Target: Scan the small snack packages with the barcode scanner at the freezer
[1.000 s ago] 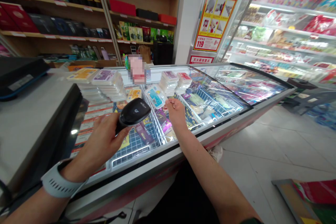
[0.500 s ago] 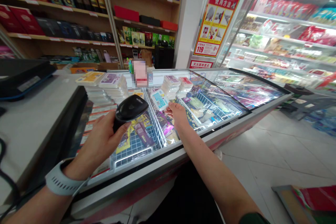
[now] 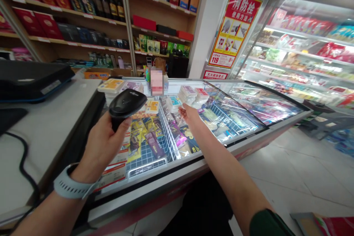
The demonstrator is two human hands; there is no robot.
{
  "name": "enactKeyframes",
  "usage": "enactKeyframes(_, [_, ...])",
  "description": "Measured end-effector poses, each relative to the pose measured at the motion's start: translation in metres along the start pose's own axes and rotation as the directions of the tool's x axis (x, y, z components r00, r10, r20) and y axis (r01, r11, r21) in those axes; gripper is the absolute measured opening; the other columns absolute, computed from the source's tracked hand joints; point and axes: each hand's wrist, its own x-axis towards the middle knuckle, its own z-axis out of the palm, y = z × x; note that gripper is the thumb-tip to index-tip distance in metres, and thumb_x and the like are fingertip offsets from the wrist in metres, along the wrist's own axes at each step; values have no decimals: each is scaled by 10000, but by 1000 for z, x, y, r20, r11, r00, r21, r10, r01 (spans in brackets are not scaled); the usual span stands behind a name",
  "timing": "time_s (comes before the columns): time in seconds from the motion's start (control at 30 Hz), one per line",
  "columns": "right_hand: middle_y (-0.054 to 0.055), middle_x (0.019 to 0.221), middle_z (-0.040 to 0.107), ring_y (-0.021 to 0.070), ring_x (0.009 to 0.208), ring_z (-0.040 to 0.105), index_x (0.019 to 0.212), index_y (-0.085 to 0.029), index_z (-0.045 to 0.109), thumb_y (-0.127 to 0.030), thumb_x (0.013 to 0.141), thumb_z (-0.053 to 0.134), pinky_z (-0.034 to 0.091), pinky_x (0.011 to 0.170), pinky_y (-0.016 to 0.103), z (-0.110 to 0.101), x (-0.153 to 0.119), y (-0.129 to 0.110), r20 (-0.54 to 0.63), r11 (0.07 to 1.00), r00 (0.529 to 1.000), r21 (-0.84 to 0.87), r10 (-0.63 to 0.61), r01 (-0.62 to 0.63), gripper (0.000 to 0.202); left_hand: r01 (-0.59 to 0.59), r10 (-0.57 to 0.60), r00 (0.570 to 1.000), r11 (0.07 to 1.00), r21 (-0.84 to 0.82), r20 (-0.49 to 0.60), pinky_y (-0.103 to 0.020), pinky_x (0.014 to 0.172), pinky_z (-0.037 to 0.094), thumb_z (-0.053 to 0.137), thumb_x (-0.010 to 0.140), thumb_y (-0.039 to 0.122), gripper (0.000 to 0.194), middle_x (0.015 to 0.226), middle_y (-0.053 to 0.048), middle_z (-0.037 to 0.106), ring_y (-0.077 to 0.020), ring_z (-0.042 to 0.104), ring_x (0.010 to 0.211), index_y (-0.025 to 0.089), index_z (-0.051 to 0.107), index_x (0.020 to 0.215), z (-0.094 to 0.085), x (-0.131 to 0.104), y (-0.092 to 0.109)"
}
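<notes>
Near the freezer's left edge, the scanner was gripped by the left hand, likely for easy aiming, but whether the blue-topped pack was gripped by the right hand couldn't be told.

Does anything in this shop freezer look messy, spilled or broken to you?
Nothing looks spilled or broken. One untidy spot: in the wire basket, a purple packet lies slantwise beside jumbled yellow packets, rather than in neat rows. Damage too small to see can't be ruled out.
</notes>
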Motion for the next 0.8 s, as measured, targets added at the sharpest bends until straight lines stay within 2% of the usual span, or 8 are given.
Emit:
enactKeyframes(0.13, [6, 649, 643, 148, 543, 624, 736, -211, 531, -314, 873, 582, 435, 491, 239, -1, -23, 11, -20, 983, 994, -151, -107, 102, 179, 26, -26, 999, 1000, 7, -36, -372, 807, 465, 503, 866, 587, 525, 1000, -86, 683, -265, 627, 893, 166, 604, 1164, -4, 1, 2])
enactKeyframes(0.23, [49, 772, 691, 214, 790, 687, 747, -199, 608, -343, 804, 693, 514, 718, 300, 14, -48, 17, 74, 899, 966, -354, -248, 258, 177, 43, -41, 997, 999, 20, -70, -366, 782, 464, 504, 869, 581, 522, 947, -76, 678, -253, 619, 843, 165, 610, 1166, -6, 1, 2])
enactKeyframes(0.3, [125, 939, 709, 281, 951, 676, 873, -177, 653, -438, 823, 687, 511, 841, 371, 33, -63, 18, 244, 603, 893, -667, -378, 437, 268, 35, -34, 996, 999, 14, -86, -358, 776, 461, 507, 873, 566, 508, 951, -73, 678, -250, 620, 847, 168, 609, 1171, -6, 1, 1])
enactKeyframes(0.37, [207, 1100, 674, 326, 1012, 656, 1059, -125, 647, -507, 862, 638, 511, 862, 421, 57, -72, 19, 355, 357, 846, -790, -397, 499, 430, 32, -32, 996, 999, 5, -89, -355, 778, 459, 508, 876, 558, 504, 979, -77, 680, -252, 622, 867, 166, 605, 1177, -6, 2, 1])
enactKeyframes(0.5, [283, 1183, 620, 367, 1077, 611, 1218, -19, 587, -573, 878, 607, 500, 887, 447, 99, -72, 20, 410, 168, 811, -843, -417, 512, 650, 57, -57, 997, 998, 9, -54, -349, 755, 453, 501, 877, 571, 508, 972, -82, 679, -256, 625, 868, 160, 604, 1157, -7, 2, 2])
enactKeyframes(0.6, [295, 1168, 637, 376, 1103, 584, 1199, -4, 616, -561, 882, 613, 479, 923, 467, 115, -62, 22, 453, 71, 803, -854, -388, 516, 640, 64, -63, 996, 998, 5, -59, -342, 729, 444, 498, 873, 577, 498, 943, -74, 676, -257, 624, 855, 170, 605, 1140, -8, 2, 4])
enactKeyframes(0.67, [292, 1154, 649, 378, 1117, 577, 1176, -17, 641, -551, 894, 599, 472, 932, 478, 120, -55, 23, 461, 47, 811, -859, -359, 509, 606, 69, -68, 996, 998, 4, -63, -337, 710, 437, 502, 868, 583, 495, 926, -69, 674, -251, 618, 825, 176, 608, 1129, -9, 2, 5])
enactKeyframes(0.8, [296, 1212, 614, 363, 1103, 597, 1225, 6, 615, -585, 870, 603, 495, 911, 443, 121, -47, 29, 372, 129, 860, -890, -350, 438, 689, 66, -67, 996, 998, -9, -54, -336, 722, 437, 504, 874, 583, 495, 952, -75, 681, -244, 616, 824, 173, 606, 1132, -10, 2, 4])
